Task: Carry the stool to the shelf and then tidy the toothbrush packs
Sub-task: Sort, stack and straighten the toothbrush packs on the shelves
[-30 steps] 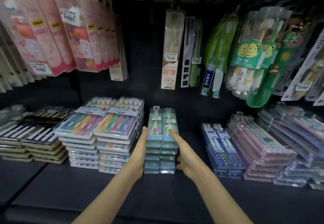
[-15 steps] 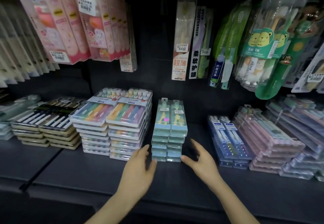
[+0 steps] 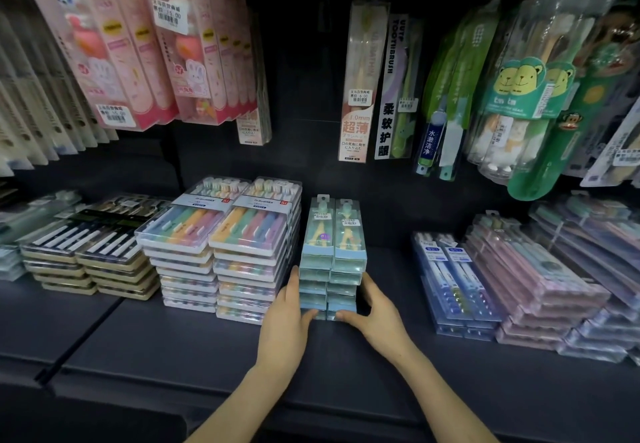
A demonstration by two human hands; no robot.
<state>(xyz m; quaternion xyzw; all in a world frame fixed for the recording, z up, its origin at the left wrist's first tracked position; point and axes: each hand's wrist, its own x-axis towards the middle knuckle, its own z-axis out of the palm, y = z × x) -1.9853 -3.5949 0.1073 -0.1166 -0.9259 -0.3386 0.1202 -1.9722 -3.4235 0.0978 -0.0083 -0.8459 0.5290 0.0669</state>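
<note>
Two side-by-side stacks of teal toothbrush packs (image 3: 333, 245) stand mid-shelf on the dark shelf (image 3: 173, 338). My left hand (image 3: 285, 321) lies against the left side of the stacks near the bottom, thumb across the front of the lowest pack. My right hand (image 3: 375, 318) holds the right side the same way, fingers along the side, thumb at the front bottom edge. Both hands clasp the lower packs between them. No stool is in view.
Pastel multi-colour packs (image 3: 221, 234) are stacked close to the left, black-and-gold packs (image 3: 90, 252) further left. Blue packs (image 3: 450, 276) and pink packs (image 3: 533, 283) lie to the right. Hanging packs (image 3: 360, 86) fill the wall above.
My hands dropped from the upper sides of the teal stacks, came off them, then closed in on the lowest packs from both sides. The view moved slightly closer.
</note>
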